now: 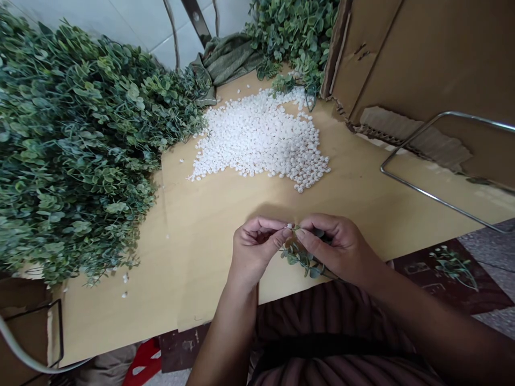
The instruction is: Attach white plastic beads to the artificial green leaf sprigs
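"Where are your hands?"
"Both are just below the middle of the frame, over the table (201,230), with their fingertips nearly meeting."

"What has the left one got?"
"My left hand (255,244) has thumb and forefinger pinched together, with a tiny white bead (289,226) at their tips. My other fingers on that side are curled in."

"And the right?"
"My right hand (340,241) has its thumb and forefinger closed as well, on the thin tip of a green sprig (295,256). I can't tell how the rest of those fingers sit, since they're hidden behind."

"Where does the sprig lie?"
"Its leaves hang below my fingertips, a little right of centre, and part of it passes behind my right hand. The bead is right by its tip; whether the two touch is too small for me to tell."

"What's around you?"
"A heap (261,134) of white beads spreads over the upper middle. A big mass of greenery (80,155) fills the left side, and a second bunch (298,35) sits at the top, right of centre. Between those two is a crumpled green cloth (231,59)."

"And to the right?"
"Cardboard (426,64) stands in the upper right, with a bent metal rod (446,113) in front of it. Down at the lower right, a loose cutting (454,268) lies on a dark red surface (488,292)."
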Demonstrator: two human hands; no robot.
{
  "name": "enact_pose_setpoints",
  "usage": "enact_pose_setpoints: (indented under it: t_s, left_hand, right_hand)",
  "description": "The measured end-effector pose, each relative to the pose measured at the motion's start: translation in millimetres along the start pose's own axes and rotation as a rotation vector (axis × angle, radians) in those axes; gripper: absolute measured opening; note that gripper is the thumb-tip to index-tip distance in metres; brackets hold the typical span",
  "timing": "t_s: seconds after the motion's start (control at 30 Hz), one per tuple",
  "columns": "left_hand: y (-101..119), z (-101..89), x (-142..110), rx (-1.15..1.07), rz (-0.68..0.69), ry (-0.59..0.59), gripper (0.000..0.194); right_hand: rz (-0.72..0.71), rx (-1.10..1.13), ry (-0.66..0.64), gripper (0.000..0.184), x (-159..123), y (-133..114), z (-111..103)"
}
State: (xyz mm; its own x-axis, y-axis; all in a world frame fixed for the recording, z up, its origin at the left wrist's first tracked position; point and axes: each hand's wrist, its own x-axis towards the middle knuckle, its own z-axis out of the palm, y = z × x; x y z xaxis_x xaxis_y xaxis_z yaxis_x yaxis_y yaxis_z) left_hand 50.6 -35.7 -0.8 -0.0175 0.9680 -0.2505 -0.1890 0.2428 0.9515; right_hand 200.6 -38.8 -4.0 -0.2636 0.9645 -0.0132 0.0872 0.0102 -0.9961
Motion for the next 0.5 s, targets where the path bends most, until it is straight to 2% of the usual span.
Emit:
enact_pose_setpoints:
  t_s: [0.3,0.5]
  left_hand:
    - [-2.3,-0.6,-0.7,-0.052,0.031,-0.052,0.012]
    - [-1.4,1.1,-0.7,-0.026,0.05,-0.032,0.014]
  right_hand:
    - [-0.011,-0.032,0.028,0.025,1.2,0.4,2.2]
    - [-0.02,-0.048,0.052,0.024,1.6,2.2,3.9]
